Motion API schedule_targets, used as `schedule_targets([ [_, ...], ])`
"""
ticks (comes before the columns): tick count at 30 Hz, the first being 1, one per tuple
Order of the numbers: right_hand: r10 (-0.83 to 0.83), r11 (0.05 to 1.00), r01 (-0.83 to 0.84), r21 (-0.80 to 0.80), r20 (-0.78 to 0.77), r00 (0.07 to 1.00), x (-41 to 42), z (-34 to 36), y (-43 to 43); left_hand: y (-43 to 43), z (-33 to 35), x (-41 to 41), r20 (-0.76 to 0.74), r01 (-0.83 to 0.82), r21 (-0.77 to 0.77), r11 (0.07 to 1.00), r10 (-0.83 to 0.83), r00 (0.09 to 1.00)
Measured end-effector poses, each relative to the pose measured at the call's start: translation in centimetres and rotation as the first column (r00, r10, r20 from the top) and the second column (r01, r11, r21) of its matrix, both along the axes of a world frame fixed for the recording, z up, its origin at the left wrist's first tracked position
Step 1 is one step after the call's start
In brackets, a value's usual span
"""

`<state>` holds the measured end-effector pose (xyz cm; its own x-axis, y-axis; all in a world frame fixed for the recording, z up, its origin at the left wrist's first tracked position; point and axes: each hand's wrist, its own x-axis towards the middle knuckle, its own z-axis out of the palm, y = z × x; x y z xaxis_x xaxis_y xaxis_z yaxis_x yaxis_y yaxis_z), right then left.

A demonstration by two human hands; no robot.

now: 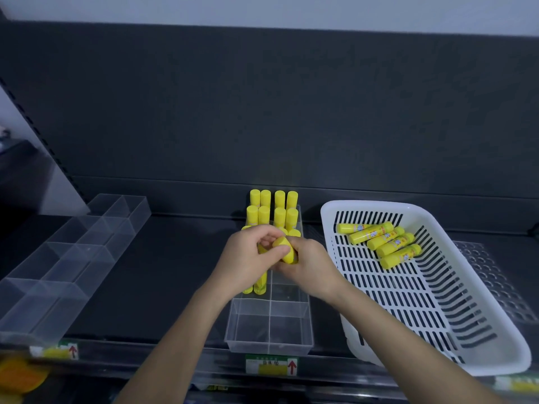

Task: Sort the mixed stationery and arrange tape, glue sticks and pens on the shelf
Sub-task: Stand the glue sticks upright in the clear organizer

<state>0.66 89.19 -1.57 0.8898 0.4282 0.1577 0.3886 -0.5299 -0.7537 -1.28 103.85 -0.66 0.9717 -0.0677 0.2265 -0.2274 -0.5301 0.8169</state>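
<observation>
Dark shelving [175, 258] carried a clear divided tray [269, 322] beside a white basket [431, 301] where five glue sticks [382, 243] lay loose. One glue stick [284, 250] was gripped between the left hand [248, 258] and right hand [309, 266], fingers curled shut around it over a middle compartment. If it were lowered crookedly, the upright sticks [272, 211] packed behind could be toppled.

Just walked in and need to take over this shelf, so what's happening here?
A person is stocking yellow glue sticks. Both the left hand and the right hand hold a glue stick over the clear divided tray, whose back sections already hold upright sticks while the front ones are bare. Five more lie in the white basket to the right. Another clear organizer sits left.
</observation>
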Motion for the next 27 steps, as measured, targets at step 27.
schedule_targets([
  [27,-0.36,0.9,0.37,-0.23,0.085,0.929,-0.2,-4.2,-5.8,-0.6,-2.5,0.7,0.086,0.032,0.504,0.863,-0.087,0.992],
])
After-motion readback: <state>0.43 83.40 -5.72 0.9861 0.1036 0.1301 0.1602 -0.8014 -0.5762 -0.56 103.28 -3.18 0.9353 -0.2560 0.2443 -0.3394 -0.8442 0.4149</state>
